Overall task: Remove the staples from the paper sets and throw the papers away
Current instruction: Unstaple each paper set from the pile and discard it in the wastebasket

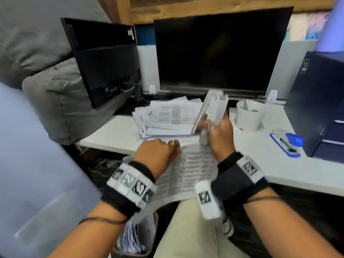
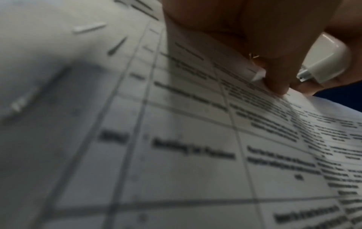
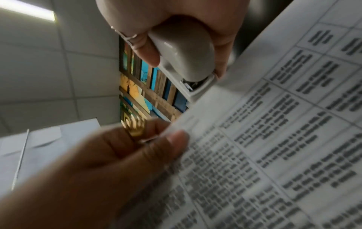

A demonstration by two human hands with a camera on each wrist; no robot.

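The paper set (image 1: 188, 170) is lying in front of the person, half on the desk (image 1: 279, 164) edge and half hanging toward the lap, its long axis running away from the body, its far corner sitting between the two hands. The left hand (image 1: 158, 151) is pinching that corner, thumb on top and fingers curled under, as the right wrist view shows. The right hand (image 1: 219, 135) is just beside it, closed round a grey stapler (image 1: 208, 112) whose low end is meeting the corner. The staple itself is too blurred to find. Both hands are equally near the corner, so the coming pull seems to depend on the left hand holding the sheets against the tool. More sets are lying stacked in a pile (image 1: 165, 116) beyond, and a bin (image 1: 135, 237) with discarded sheets is standing below the left wrist.
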